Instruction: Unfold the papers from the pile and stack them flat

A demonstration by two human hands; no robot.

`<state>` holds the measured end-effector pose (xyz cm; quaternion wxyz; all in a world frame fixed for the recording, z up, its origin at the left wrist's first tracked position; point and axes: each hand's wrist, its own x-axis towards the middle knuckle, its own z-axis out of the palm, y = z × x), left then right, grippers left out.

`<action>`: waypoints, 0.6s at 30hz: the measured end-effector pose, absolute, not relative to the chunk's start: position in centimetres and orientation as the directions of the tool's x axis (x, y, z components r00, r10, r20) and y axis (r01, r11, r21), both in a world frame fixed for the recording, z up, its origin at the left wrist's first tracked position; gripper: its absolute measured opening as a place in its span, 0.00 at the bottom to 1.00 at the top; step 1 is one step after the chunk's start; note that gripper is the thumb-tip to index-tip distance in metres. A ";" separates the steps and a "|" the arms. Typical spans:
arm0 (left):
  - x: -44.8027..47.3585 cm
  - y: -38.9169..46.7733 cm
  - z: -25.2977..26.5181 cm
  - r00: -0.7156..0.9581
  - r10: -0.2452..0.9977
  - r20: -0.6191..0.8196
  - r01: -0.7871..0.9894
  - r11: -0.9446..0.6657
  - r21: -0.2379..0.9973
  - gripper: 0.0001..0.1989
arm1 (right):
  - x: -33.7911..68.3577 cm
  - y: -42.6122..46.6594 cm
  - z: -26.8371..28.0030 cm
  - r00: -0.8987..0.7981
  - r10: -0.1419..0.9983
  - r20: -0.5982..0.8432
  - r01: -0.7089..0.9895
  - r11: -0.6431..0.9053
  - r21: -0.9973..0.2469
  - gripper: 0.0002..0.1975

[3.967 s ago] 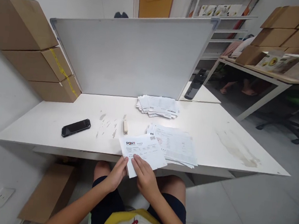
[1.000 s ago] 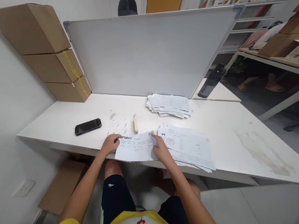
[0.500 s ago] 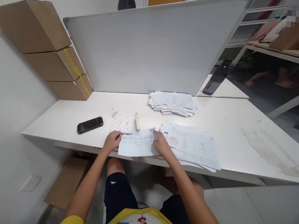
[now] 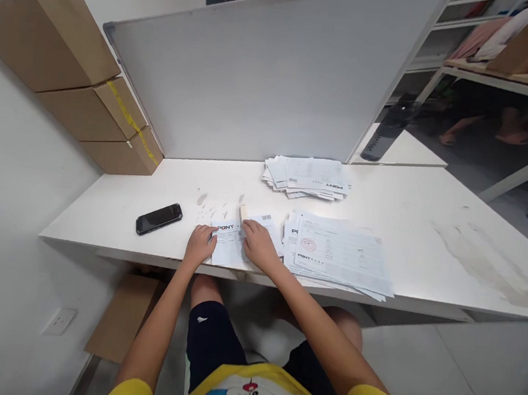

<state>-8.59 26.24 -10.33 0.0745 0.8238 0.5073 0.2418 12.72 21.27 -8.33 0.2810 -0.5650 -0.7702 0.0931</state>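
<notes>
A printed sheet of paper (image 4: 230, 250) marked PONY lies flat at the front edge of the white desk. At its left edge my left hand (image 4: 200, 245) is closed, thumb and fingers holding the paper. A cream-coloured eraser (image 4: 243, 212) sits at the sheet's top edge. My right hand (image 4: 259, 245) reaches across the sheet, with its fingers closed on the eraser's near end and part of the print hidden beneath it. Just right of this hand is a pile of similar printed sheets (image 4: 343, 250).
A second paper stack (image 4: 311, 176) lies against the whiteboard (image 4: 267, 78). The black phone (image 4: 159, 218) rests at the left, near stacked cardboard boxes (image 4: 81, 96). A dark bottle (image 4: 386, 135) stands beyond the board's right edge. Someone's feet show under the far table.
My right hand has left the sheet's upper right corner and moved left onto the eraser. My left hand stays at the paper's left edge. The view has shifted slightly.
</notes>
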 end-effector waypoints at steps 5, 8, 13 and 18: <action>-8.6 26.4 -10.1 0.379 0.871 0.311 0.798 -0.478 0.366 0.13 | 11.2 21.4 -9.3 -0.130 0.934 0.332 0.865 0.271 -0.422 0.20; -8.6 26.6 -10.2 0.381 0.871 0.311 0.794 -0.480 0.372 0.12 | 10.1 21.3 -10.2 -0.136 0.922 0.362 0.895 0.271 -0.355 0.17; -8.6 26.8 -10.2 0.368 0.877 0.308 0.787 -0.471 0.399 0.13 | 9.7 21.8 -10.9 -0.163 0.913 0.374 0.911 0.285 -0.298 0.11; -8.4 26.4 -9.3 0.323 0.899 0.295 0.789 -0.428 0.441 0.13 | 10.8 21.8 -8.8 -0.183 0.923 0.339 0.899 0.297 -0.323 0.13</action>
